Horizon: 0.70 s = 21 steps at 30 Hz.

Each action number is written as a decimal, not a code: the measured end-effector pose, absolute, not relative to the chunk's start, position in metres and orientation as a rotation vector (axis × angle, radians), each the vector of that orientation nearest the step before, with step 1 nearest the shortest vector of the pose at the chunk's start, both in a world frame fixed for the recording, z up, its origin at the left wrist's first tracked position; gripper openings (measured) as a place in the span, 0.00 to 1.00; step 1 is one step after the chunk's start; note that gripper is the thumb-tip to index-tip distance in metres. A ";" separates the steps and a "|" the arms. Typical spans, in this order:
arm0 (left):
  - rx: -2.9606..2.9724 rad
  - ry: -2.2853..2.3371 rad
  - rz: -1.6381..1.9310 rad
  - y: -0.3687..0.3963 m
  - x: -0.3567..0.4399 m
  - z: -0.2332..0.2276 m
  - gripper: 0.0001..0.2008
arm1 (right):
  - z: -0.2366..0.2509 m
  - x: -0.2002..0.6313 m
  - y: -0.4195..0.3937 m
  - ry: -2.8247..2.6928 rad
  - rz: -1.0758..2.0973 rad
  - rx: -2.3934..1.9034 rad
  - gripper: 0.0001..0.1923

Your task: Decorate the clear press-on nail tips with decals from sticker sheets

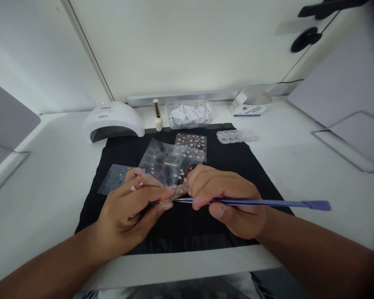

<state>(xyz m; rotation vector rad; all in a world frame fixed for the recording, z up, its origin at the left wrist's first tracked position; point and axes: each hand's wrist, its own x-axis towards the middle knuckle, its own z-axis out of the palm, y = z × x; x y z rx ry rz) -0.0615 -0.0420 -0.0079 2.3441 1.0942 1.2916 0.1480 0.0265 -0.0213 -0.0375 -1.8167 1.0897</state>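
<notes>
Tweezers [255, 202], long and blue-purple, lie pinched in the right hand [227, 203], their fine tips pointing left toward the fingertips of the left hand [134, 207], just above the middle of a black mat [237, 166] on the white tabletop [299, 166]. The right hand is closed around the tweezers near their front end; the left hand is curled with its fingers drawn together, and the two hands meet almost touching at a small patterned piece [180, 190] held between them, though I cannot tell exactly which fingers grip it. The left hand's nails carry small red and white decorations. Behind the hands, sticker sheets [165, 160] overlap on the mat, one more [116, 176] lying to the left. Further back stand a white nail lamp [114, 120], a small bottle [158, 116], a clear tub of paper scraps [190, 114], a clear compartment box [237, 136] and a small white carton [249, 104]. The likely trouble is in the fine point: a slip of the tweezer tips could fold or drop a tiny sticker, or let it stick to the wrong spot, since the tips work very close to the fingers. The tips could also prick a fingertip if pressed too hard.
</notes>
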 end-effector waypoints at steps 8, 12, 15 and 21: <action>2.301 1.097 1.296 -0.042 -0.060 -0.008 0.12 | -0.022 0.149 0.027 -1.800 1.099 -0.022 0.10; 2.267 1.127 1.289 -0.043 -0.061 -0.009 0.13 | -0.023 0.147 0.028 -1.809 1.068 -0.017 0.10; 2.235 1.164 1.280 -0.044 -0.062 -0.009 0.14 | -0.023 0.147 0.028 -1.807 1.035 -0.030 0.09; 2.050 1.208 1.291 -0.045 -0.062 -0.009 0.15 | -0.023 0.147 0.027 -1.809 0.991 -0.072 0.08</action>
